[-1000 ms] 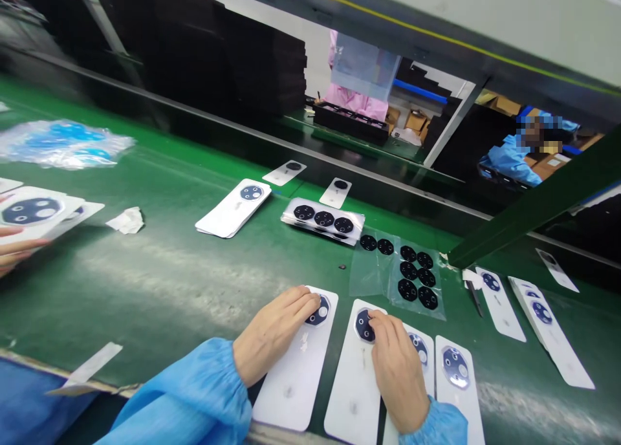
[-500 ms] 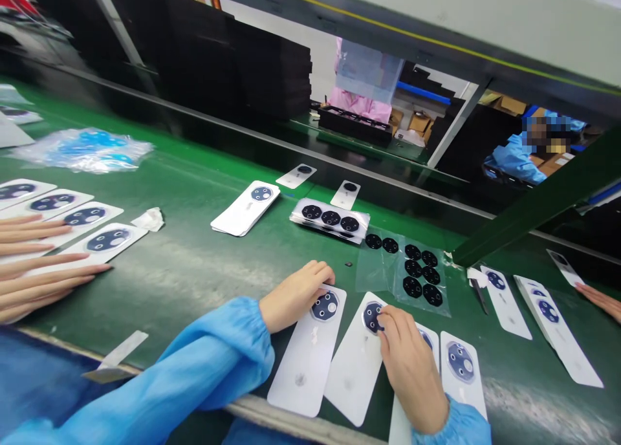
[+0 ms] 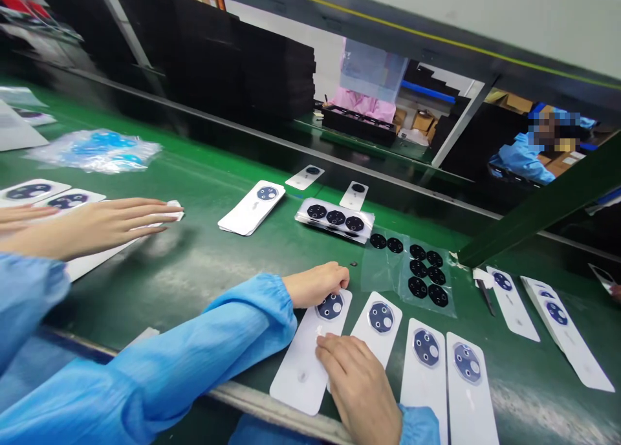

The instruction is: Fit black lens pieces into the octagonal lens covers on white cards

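Four white phone back panels with dark blue camera patches stand side by side at the front edge. My left hand (image 3: 317, 284) is at the top of the leftmost panel (image 3: 303, 351), fingers curled and pressed together by its camera patch (image 3: 330, 307); anything between them is hidden. My right hand (image 3: 361, 383) lies across the same panel's right side, holding nothing, its fingertips resting on the white surface. It partly covers the second panel (image 3: 385, 341). To the right are the third panel (image 3: 423, 387) and the fourth panel (image 3: 471, 406).
Black camera-shaped stickers (image 3: 418, 269) lie on clear film behind my hands, beside a sticker stack (image 3: 334, 228). Panel stacks (image 3: 250, 215) stand farther back and right. Tweezers (image 3: 486, 297) lie near a green post (image 3: 538, 193). A co-worker's hand (image 3: 107, 225) reaches over panels at left.
My right hand has left the second panel's camera patch and moved left and down onto the first panel. My left hand stays at its top. The co-worker's hand at left has lifted and moved right.
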Motion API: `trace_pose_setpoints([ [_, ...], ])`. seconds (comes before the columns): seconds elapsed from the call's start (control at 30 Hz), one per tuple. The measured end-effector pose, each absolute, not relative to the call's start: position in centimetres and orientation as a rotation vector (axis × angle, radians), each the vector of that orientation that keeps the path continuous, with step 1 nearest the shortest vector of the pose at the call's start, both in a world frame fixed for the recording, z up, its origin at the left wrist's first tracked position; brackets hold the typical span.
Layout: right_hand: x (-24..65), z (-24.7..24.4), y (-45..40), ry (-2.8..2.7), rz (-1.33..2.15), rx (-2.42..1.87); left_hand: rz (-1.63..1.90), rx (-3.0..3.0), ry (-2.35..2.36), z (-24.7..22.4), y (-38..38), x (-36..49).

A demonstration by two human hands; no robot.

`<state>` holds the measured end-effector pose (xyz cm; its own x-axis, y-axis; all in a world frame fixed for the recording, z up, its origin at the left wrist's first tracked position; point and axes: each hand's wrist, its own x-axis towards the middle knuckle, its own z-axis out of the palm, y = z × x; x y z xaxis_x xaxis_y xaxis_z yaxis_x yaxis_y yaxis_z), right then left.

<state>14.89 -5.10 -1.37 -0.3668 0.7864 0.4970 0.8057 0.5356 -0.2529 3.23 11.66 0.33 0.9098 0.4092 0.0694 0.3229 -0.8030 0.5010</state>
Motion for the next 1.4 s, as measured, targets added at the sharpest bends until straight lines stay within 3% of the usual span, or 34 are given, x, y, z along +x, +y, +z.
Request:
trace_pose_setpoints([
  [0.23, 14.0, -1.9, -5.2, -2.123, -0.214, -1.352, 0.388, 2.656, 0.459, -0.2, 9.0, 1.6],
  [0.57, 13.9, -2.2, -5.5, -2.134, -0.177, -1.405, 0.460, 2.445, 0.517, 0.5, 4.8, -2.0],
  [0.83, 15.0, 0.1, -6.6, -1.813, 0.314, -1.348, 0.205, 2.253, 0.497, 5.4, 1.5, -2.9],
  [0.97, 16.6, 0.8, -7.7, -1.709, 0.491, -1.373, 0.397, 2.190, 0.524, 5.3, 0.9, 1.0],
  [1.1, 19.2, 0.4, -8.7, -1.951, 0.177, -1.512, 0.571, 2.377, 0.629, 2.8, 2.5, 5.3],
  [1.2, 20.7, -0.4, -9.2, -2.185, -0.025, -1.400, 0.467, 2.537, 0.579, 1.3, 3.7, 7.4],
  [1.4, 22.1, -1.0, -9.6, -2.368, -0.015, -1.306, 0.346, 2.629, 0.571, 1.1, 3.8, 8.7],
])
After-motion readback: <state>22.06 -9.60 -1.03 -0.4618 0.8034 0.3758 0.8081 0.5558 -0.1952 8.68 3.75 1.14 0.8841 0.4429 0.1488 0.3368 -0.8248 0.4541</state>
